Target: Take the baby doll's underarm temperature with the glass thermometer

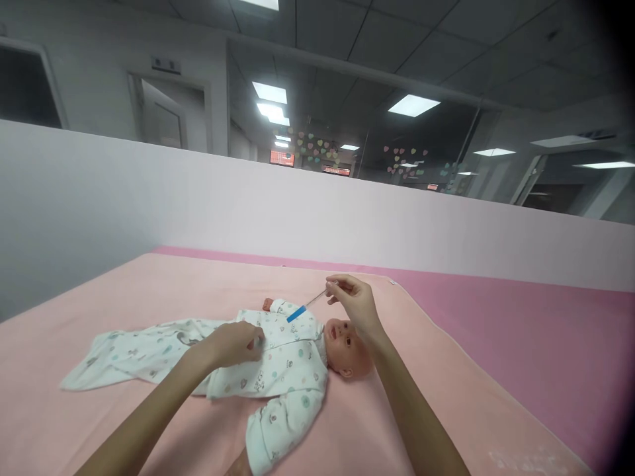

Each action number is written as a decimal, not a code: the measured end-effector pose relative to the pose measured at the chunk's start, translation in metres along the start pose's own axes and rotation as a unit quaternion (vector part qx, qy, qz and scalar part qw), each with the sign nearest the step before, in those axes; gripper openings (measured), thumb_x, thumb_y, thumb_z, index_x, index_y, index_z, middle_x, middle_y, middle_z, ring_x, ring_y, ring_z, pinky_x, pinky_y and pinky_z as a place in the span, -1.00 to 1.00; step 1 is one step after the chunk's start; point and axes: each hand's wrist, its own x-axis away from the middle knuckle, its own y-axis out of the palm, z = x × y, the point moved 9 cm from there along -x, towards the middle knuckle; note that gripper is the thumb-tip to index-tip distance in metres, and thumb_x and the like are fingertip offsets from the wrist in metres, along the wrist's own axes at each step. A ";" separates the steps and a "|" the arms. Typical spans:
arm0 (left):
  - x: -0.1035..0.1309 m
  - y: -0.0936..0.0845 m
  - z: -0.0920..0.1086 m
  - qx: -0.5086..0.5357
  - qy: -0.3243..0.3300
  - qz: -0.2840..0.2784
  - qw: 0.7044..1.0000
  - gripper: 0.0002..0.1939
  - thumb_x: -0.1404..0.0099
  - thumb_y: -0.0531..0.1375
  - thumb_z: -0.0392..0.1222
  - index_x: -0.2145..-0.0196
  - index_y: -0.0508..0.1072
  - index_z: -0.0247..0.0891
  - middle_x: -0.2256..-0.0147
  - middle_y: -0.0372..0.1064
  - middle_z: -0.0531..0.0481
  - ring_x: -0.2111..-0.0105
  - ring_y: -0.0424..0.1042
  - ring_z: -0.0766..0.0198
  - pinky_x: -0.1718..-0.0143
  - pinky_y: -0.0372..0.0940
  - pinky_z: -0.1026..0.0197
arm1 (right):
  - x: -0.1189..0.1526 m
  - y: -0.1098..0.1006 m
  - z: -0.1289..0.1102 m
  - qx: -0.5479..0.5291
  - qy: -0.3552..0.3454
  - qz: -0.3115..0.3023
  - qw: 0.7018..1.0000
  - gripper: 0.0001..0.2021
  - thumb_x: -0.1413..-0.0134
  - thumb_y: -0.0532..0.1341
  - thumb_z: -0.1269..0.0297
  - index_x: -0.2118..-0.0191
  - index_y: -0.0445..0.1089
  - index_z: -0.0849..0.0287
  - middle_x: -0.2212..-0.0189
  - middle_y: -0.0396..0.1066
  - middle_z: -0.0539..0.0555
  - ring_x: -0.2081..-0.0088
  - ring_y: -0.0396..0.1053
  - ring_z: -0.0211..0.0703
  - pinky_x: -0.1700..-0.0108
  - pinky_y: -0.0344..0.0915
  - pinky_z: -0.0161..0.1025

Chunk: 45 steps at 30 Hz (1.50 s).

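Observation:
A baby doll (292, 357) in a white patterned outfit lies on its back, its head (342, 344) toward the right and its legs toward the left. My right hand (354, 301) is above the doll's head, pinching the clear end of a thin stick that looks like a glass thermometer (317, 299). Its wide blue end (296, 314) points down to the left over the doll's chest. My left hand (238, 344) is closed, with curled fingers at the front of the doll's top (278, 337); whether they grip cloth is hidden.
A pale pink blanket (198, 284) lies under the doll, over a darker pink mat (520, 330) that shows on the right. Behind it stands a low white partition (297, 218) with glass above. A doorway (169, 112) is at the back left.

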 end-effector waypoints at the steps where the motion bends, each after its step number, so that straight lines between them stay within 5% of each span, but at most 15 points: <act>1: 0.001 -0.003 -0.003 -0.011 -0.015 -0.004 1.000 -0.66 -0.07 0.09 -0.07 0.16 0.40 -0.08 0.33 0.42 0.03 0.40 0.37 0.22 0.48 0.11 0.28 | 0.001 0.000 -0.003 -0.015 -0.006 0.004 1.000 -0.78 0.15 0.27 0.18 0.36 0.43 0.20 0.50 0.37 0.02 0.44 0.34 -0.23 0.45 0.38 -0.25; 6: -0.002 -0.012 0.005 -0.082 -0.010 0.014 0.997 -0.67 0.06 0.16 -0.23 0.25 0.41 -0.14 0.32 0.42 0.04 0.38 0.36 0.21 0.50 0.09 0.28 | 0.008 -0.012 -0.006 -0.073 -0.013 0.035 0.997 -0.81 0.13 0.28 0.22 0.35 0.43 0.19 0.51 0.37 0.00 0.46 0.34 -0.26 0.44 0.37 -0.28; 11: -0.006 -0.010 0.012 -0.091 0.057 0.058 0.992 -0.72 -0.06 0.02 -0.37 0.36 0.46 -0.12 0.42 0.43 0.08 0.43 0.35 0.29 0.51 0.06 0.31 | 0.009 -0.019 0.007 -0.094 0.022 0.045 0.994 -0.81 0.13 0.29 0.23 0.34 0.43 0.20 0.53 0.36 -0.01 0.49 0.32 -0.29 0.47 0.35 -0.30; 18: 0.010 -0.021 -0.001 -0.099 0.073 0.101 0.987 -0.70 -0.17 -0.02 -0.31 0.39 0.50 -0.09 0.38 0.42 0.04 0.38 0.36 0.29 0.48 0.07 0.31 | 0.007 -0.018 0.009 -0.095 0.038 0.037 0.994 -0.79 0.16 0.30 0.22 0.35 0.43 0.20 0.53 0.36 -0.02 0.51 0.33 -0.30 0.46 0.35 -0.29; 21: 0.015 -0.020 0.005 -0.047 0.082 0.068 0.993 -0.72 -0.22 -0.02 -0.20 0.42 0.50 -0.13 0.39 0.42 0.01 0.40 0.37 0.29 0.47 0.12 0.32 | 0.007 -0.016 0.009 -0.094 0.040 0.038 0.994 -0.79 0.17 0.31 0.22 0.36 0.43 0.20 0.54 0.36 -0.02 0.51 0.33 -0.29 0.47 0.34 -0.30; 24: 0.019 -0.041 0.023 0.033 0.081 0.110 0.990 -0.69 -0.28 -0.05 -0.07 0.26 0.46 -0.11 0.29 0.41 0.00 0.34 0.38 0.28 0.41 0.21 0.31 | 0.008 -0.012 0.008 -0.093 0.042 0.037 0.994 -0.80 0.18 0.31 0.22 0.39 0.43 0.21 0.53 0.37 0.00 0.49 0.34 -0.27 0.48 0.34 -0.31; 29: 0.026 -0.088 0.077 0.124 0.166 0.211 0.955 -0.53 -0.18 0.11 0.04 -0.05 0.24 -0.07 0.10 0.35 -0.02 0.18 0.36 0.23 0.24 0.30 0.24 | 0.016 -0.011 -0.003 -0.112 0.022 0.043 0.993 -0.86 0.15 0.31 0.26 0.43 0.43 0.21 0.53 0.41 0.03 0.44 0.37 -0.23 0.43 0.34 -0.30; 33: 0.030 -0.114 0.092 0.192 0.189 0.350 0.897 -0.55 -0.19 0.14 -0.03 -0.04 0.26 -0.09 0.14 0.40 -0.02 0.22 0.40 0.25 0.36 0.32 0.31 | 0.021 -0.023 -0.013 -0.119 -0.002 0.073 0.990 -0.89 0.15 0.32 0.29 0.44 0.44 0.20 0.51 0.42 0.03 0.44 0.37 -0.25 0.44 0.33 -0.32; 37: 0.029 -0.119 0.091 0.230 0.201 0.423 0.853 -0.77 -0.21 0.14 -0.10 0.18 0.44 -0.14 0.26 0.45 0.01 0.30 0.41 0.29 0.42 0.30 0.34 | 0.024 -0.034 -0.021 -0.089 -0.018 0.109 0.990 -0.88 0.18 0.33 0.28 0.46 0.46 0.19 0.54 0.42 0.02 0.50 0.35 -0.26 0.47 0.32 -0.31; 45: 0.031 -0.119 0.087 0.263 0.178 0.436 0.842 -0.79 -0.19 0.15 -0.08 0.25 0.48 -0.17 0.35 0.43 0.00 0.40 0.37 0.34 0.49 0.26 0.36 | 0.029 -0.037 -0.034 0.037 -0.027 0.079 0.996 -0.87 0.07 0.25 0.23 0.44 0.47 0.17 0.58 0.36 -0.02 0.51 0.29 -0.29 0.40 0.31 -0.29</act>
